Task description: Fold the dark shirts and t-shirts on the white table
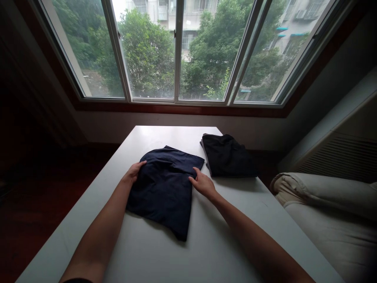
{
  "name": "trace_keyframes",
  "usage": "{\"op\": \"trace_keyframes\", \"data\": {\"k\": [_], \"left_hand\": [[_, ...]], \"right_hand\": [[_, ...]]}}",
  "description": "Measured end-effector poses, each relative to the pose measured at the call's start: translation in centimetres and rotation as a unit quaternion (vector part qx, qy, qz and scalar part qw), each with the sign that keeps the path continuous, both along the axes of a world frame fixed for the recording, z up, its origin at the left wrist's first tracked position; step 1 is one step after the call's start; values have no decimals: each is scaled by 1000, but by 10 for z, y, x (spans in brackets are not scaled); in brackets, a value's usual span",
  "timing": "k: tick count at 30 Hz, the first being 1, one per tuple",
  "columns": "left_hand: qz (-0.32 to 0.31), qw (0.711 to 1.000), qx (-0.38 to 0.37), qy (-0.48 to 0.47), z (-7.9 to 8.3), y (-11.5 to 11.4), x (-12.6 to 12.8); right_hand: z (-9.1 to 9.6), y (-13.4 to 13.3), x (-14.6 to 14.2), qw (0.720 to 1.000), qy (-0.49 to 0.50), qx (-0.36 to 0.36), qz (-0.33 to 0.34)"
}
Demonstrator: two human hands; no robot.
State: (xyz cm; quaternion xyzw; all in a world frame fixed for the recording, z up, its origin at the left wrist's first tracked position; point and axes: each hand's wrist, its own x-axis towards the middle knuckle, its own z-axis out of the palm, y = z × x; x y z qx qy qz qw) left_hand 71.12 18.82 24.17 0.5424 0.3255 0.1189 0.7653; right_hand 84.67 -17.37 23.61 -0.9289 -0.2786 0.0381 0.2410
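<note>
A folded dark navy garment (165, 188) lies in the middle of the white table (206, 239). My left hand (134, 172) rests on its left edge, fingers curled over the cloth. At the garment's right edge sits my right hand (202, 183), fingers pressed down on the fabric. A second folded black garment (228, 156) lies farther back on the right, apart from both hands.
A wide window (176, 51) with trees outside fills the wall behind the table. A beige cushion or sofa (326, 204) sits close to the table's right side. Dark floor (35, 204) lies to the left.
</note>
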Motion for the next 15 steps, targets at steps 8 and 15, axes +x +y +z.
{"op": "trace_keyframes", "data": {"k": [8, 15], "left_hand": [[38, 996, -1, -86, -3, 1, 3], [95, 992, 23, -83, -8, 2, 8]], "right_hand": [[3, 13, -18, 967, 125, 214, 52], [-4, 19, -14, 889, 250, 365, 118]]}}
